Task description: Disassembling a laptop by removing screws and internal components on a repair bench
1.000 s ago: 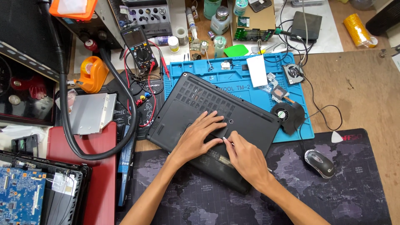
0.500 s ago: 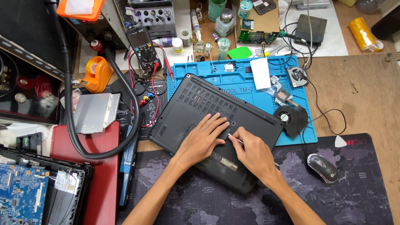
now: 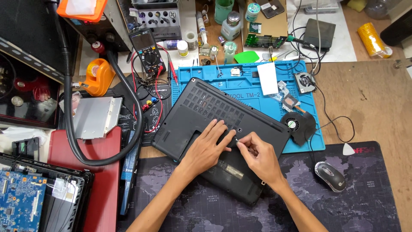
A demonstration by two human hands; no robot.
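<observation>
A black laptop (image 3: 223, 124) is lying upside down and turned at an angle, its far half resting on a blue mat (image 3: 240, 86) and its near half reaching onto a dark desk pad (image 3: 369, 189) printed with a map. The left hand (image 3: 206, 150) is lying flat on the underside, fingers stretched out and gripping nothing, the fingertips reaching toward a small hole near the middle of the case. The right hand (image 3: 257, 157) is sitting just beside it, nearly touching, with thumb and forefinger pinched together on something thin and pale at that spot; what the item is cannot be told, being too small. A loose black fan (image 3: 296, 124) is lying just past the laptop's right corner, on the mat edge. A mouse (image 3: 330, 176) is resting on the pad, well apart to the right. A multimeter (image 3: 148, 51) with red leads is standing behind the laptop to the left, beside an orange tape dispenser (image 3: 98, 75). A thick black hose (image 3: 103, 159) is curving around a silver drive (image 3: 94, 118). A blue circuit board (image 3: 19, 195) is showing at the near left. The bench beyond is wooden and crowded with bottles and parts.
</observation>
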